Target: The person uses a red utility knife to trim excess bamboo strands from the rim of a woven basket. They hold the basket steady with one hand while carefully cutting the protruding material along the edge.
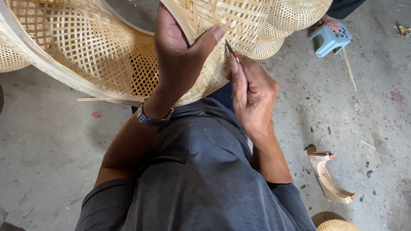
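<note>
A large woven bamboo basket [85, 47] lies tilted over my lap, its open weave and pale rim facing me. My left hand [177, 55], with a metal watch at the wrist, grips the basket's woven wall, thumb pressed flat on the outer weave. My right hand [252, 96] is closed around a small tool with a red handle and a thin metal tip [232, 52]. That tip touches the weave just beside my left thumb.
More woven baskets [295, 13] are stacked behind. A small blue plastic stool [330, 39] stands at the upper right, with another person's foot [330, 21] beside it. A curved wooden piece [327, 177] lies on the concrete floor at right. Another basket's top [336, 224] shows below it.
</note>
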